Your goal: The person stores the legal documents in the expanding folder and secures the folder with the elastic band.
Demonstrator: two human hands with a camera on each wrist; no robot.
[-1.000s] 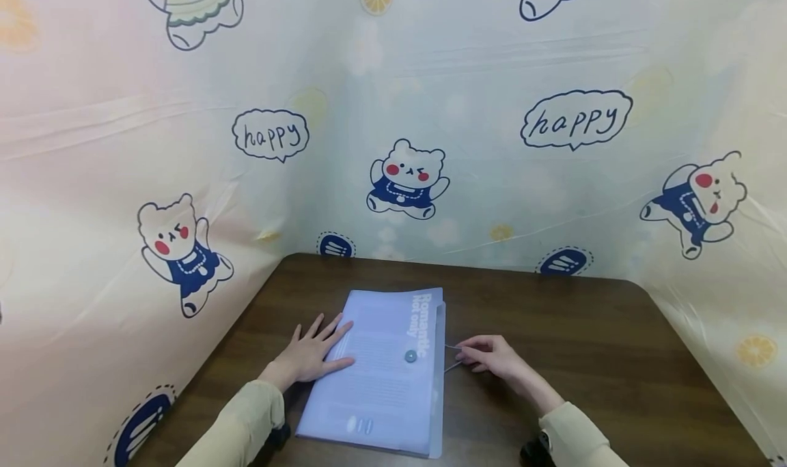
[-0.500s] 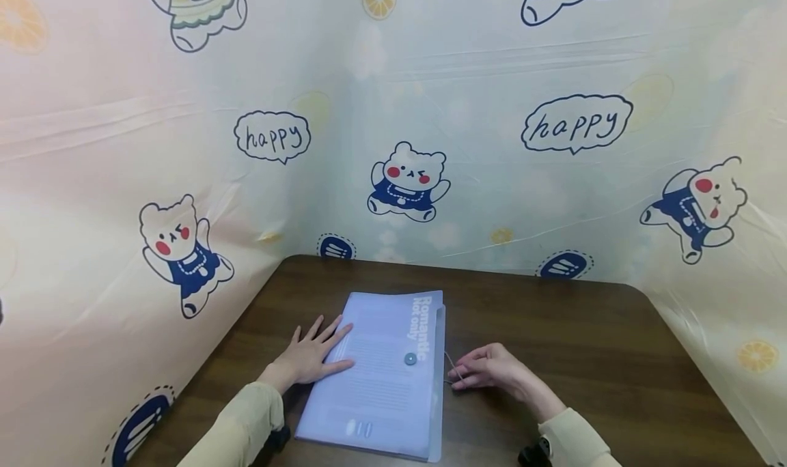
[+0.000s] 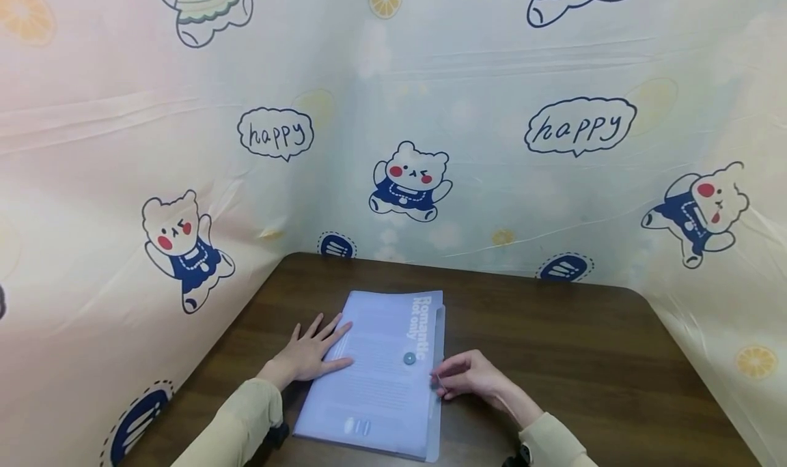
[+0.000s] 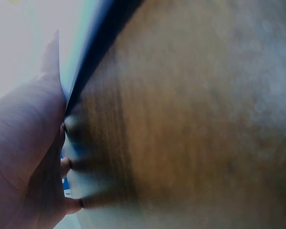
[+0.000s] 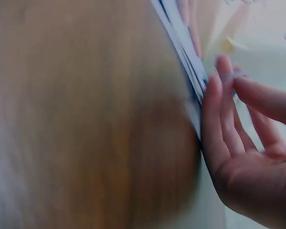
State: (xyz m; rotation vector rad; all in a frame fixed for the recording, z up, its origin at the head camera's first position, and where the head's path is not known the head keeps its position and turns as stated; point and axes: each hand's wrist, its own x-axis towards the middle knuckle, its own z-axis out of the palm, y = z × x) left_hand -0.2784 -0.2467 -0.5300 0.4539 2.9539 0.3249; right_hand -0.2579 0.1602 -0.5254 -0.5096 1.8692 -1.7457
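A light purple file folder [image 3: 369, 402] lies on the brown table, with white lettering and a round blue-grey button [image 3: 409, 358] near its right edge. My left hand [image 3: 306, 355] rests on its left side with fingers spread straight. In the left wrist view, the thumb lies over the folder's edge [image 4: 78, 62]. At the folder's right edge, my right hand [image 3: 472, 379] pinches a thin elastic cord. The right wrist view shows that pale cord [image 5: 236, 75] between thumb and fingertips, beside the layered folder edge [image 5: 183, 52]. Part of the cord is hidden by the fingers.
The wooden table [image 3: 553, 358] extends around the folder on all sides. A pale curtain [image 3: 479, 64] with cartoon bears and "happy" bubbles encloses the table at the back and both sides.
My right hand has moved left with the elastic cord, from beside the folder to over its right edge. The cord no longer stretches out past that edge. The left hand stays in place.
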